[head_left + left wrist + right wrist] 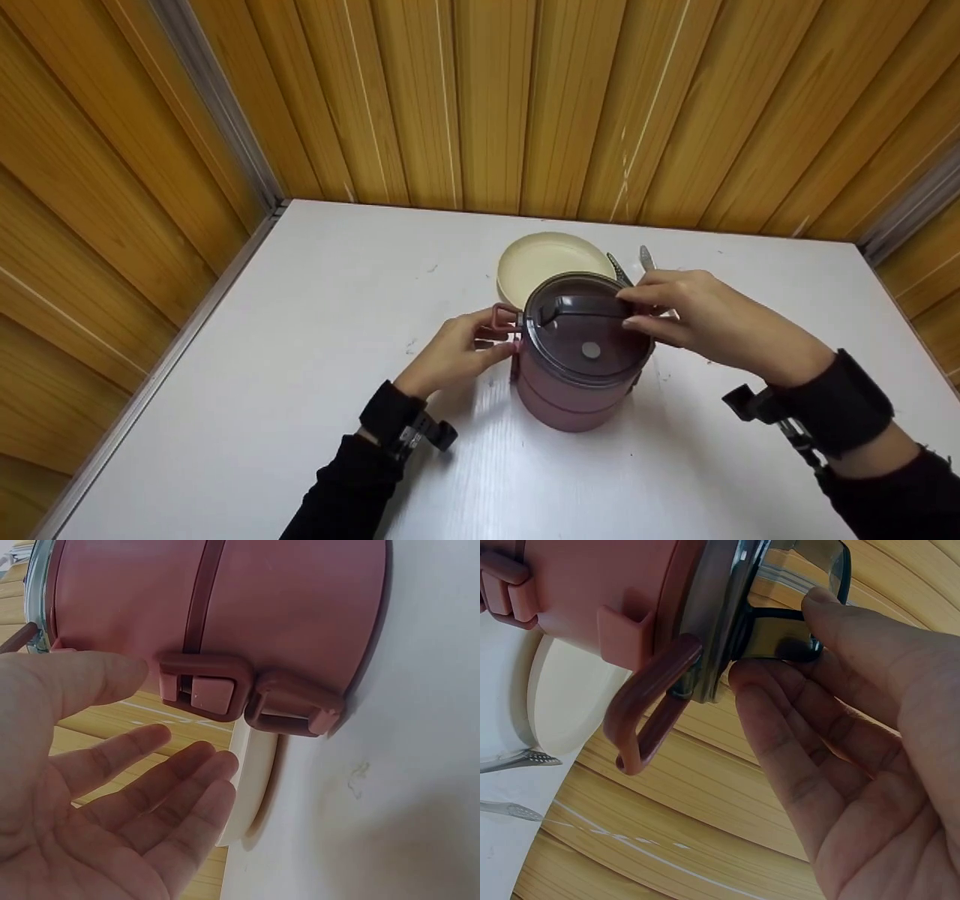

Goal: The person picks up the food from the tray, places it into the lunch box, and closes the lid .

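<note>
A two-tier pink lunch box stands upright on the white table, topped by a dark see-through lid with a raised handle. My right hand pinches the right end of that handle between thumb and fingers. On the left side, my left hand has its thumb near the lunch box wall, its fingers loosely spread behind the raised left clip. The right clip is swung outward from the lid rim. Lower on the left side, two more clips lie against the wall.
A cream plate lies behind the lunch box, partly covered by it. Two utensil handles stick out to the right of the plate. Wood-patterned panels rise along the table's back and left edges.
</note>
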Demonstrator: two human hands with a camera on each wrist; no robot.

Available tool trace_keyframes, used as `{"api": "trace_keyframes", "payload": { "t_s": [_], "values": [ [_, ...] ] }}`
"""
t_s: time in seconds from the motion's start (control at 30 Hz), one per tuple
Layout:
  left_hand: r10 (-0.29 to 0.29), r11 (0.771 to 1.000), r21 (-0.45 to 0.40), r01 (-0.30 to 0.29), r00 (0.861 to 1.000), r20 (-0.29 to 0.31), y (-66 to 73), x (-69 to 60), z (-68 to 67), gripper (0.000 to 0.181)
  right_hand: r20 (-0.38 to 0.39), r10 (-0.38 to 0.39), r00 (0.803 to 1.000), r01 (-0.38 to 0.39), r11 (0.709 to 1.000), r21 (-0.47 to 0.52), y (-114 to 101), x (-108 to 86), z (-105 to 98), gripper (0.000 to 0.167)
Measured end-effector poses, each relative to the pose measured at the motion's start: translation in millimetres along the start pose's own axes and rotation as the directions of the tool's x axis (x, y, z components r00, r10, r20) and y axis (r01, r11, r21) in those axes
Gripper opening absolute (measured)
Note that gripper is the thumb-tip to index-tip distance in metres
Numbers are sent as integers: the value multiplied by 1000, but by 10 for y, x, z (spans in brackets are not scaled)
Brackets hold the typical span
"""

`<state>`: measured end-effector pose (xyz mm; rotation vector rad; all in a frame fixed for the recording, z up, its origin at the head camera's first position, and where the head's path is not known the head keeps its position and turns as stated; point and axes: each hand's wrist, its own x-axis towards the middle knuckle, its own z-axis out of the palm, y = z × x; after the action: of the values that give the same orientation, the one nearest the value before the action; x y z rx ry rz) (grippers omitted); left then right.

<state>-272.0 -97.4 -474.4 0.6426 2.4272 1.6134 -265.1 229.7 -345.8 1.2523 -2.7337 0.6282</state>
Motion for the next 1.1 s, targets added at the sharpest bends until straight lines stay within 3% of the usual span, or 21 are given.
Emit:
{"api": "trace_keyframes", "payload": {
  "t_s": [0.4,0.57,0.8,1.1],
  "values": [
    [19,1000,10,-19,1000,-8,14,-12,-38,36,-25,-9,1000,9,1000,-3,29,-7,49,30],
    [69,997,17,-69,997,-41,71,-45,-129,45,-43,15,999,-15,1000,13,61,-48,77,37],
    [194,978,-58,-200,977,-90,213,-111,-252,63,-117,71,991,-71,997,4,156,-219,101,58],
    [285,957,-25,-290,951,-120,255,-108,-184,51,-165,142,976,-129,988,88,276,-427,249,71]
  ]
}}
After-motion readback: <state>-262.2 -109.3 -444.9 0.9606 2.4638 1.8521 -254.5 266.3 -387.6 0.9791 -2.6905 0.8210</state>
